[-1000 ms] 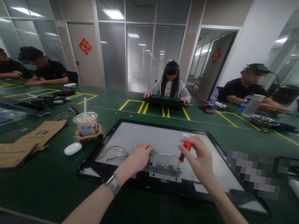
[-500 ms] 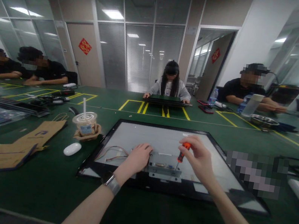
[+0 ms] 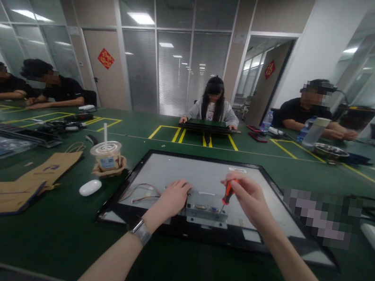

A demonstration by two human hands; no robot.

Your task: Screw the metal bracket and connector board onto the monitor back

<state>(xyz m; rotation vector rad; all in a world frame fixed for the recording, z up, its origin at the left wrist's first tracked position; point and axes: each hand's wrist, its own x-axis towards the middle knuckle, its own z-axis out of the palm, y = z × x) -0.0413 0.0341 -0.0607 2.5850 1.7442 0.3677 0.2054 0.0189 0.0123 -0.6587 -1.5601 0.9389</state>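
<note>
1. The metal bracket (image 3: pixel 206 215), with its row of ports, sits on the back of the flat panel (image 3: pixel 176 165), close to the edge nearest the wearer.
2. The screwdriver (image 3: pixel 227 196) stands over the bracket's right end, shaft down and slightly tilted; its tip appears to meet the metal there, though the contact is too small to confirm.
3. The right hand (image 3: pixel 249 194) pinches the orange-and-black handle near its top in a narrow fingertip grip.
4. The left hand (image 3: pixel 176 197) lies flat at the bracket's left end, fingertips against or just beside it. Whether it grips the edge or merely presses cannot be told.
5. The step in hand seems to be turning a fastener at the bracket's right end; tightening or loosening, the view does not settle.
6. In my judgement, the next move calls for a firm left hand, a well-seated tip and a straighter shaft, with the turn coming from the fingers; too much tilt could let the tip slip.
7. Thin wires (image 3: pixel 144 196) lie on the panel left of the left hand.
8. Beyond the panel's left edge, the green table (image 3: pixel 186 274) carries a lidded cup (image 3: pixel 108 160) and a white mouse-like object (image 3: pixel 90 187).
</note>
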